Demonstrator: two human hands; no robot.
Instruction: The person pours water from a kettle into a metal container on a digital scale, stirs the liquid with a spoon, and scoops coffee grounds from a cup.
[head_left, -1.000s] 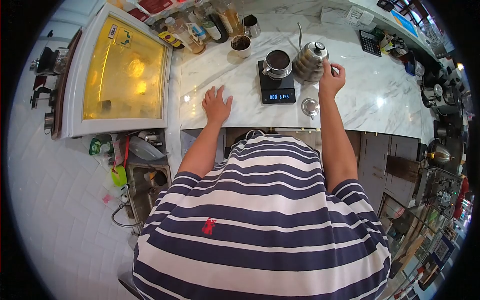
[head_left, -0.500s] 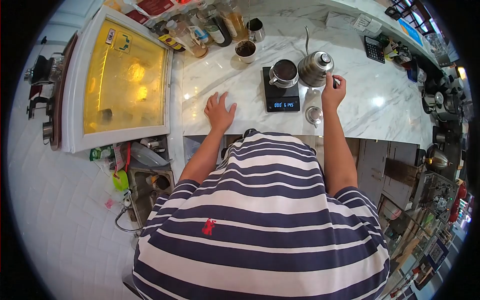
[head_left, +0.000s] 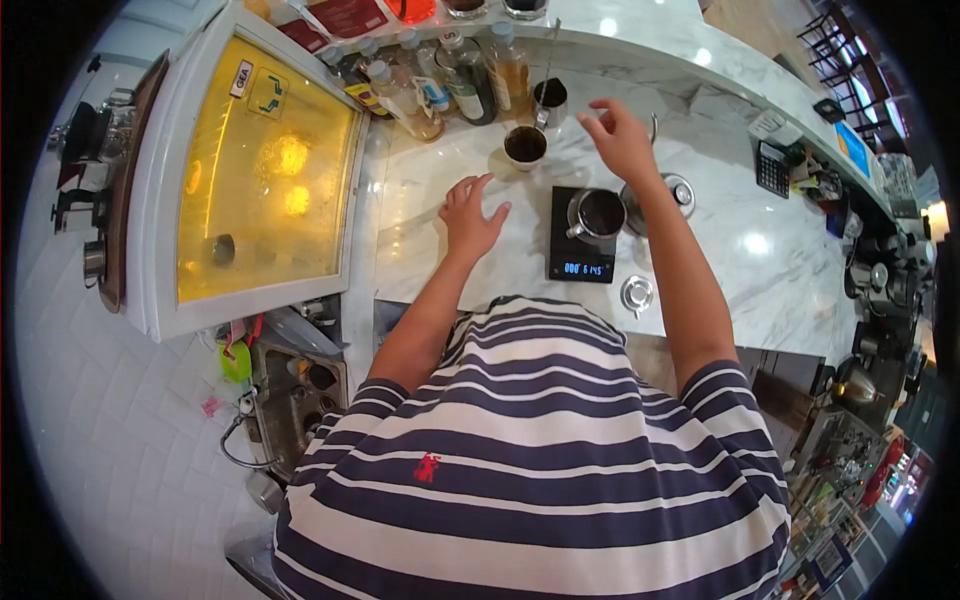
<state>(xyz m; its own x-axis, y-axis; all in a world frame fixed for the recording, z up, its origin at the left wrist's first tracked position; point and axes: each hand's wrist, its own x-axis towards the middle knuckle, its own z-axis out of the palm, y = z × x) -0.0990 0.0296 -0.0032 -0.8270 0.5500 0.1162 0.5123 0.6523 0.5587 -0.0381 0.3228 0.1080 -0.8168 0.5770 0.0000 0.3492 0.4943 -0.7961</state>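
My right hand (head_left: 618,142) is raised over the back of the counter, fingers apart and holding nothing. It is nearest to a metal pitcher (head_left: 549,94) with a long thin handle standing in it. My left hand (head_left: 474,217) hovers over or rests on the marble with spread fingers, below a white cup with dark contents (head_left: 525,147). Between my arms, a black digital scale (head_left: 563,240) bears a handled vessel with dark contents (head_left: 602,214). The steel gooseneck kettle (head_left: 682,193) stands to its right, partly hidden by my right forearm. A small round metal lid-like piece (head_left: 637,293) lies near the front edge.
Several bottles (head_left: 465,85) line the back left. A glass-fronted case lit yellow (head_left: 270,170) borders the counter's left side. Below it is a sink (head_left: 300,400). A calculator (head_left: 772,169) lies at the back right, near a raised ledge (head_left: 640,35).
My right hand has let go of the kettle's handle and moved left and forward. My left hand has moved slightly rightward. The camera view has shifted, so the counter items appear lower.
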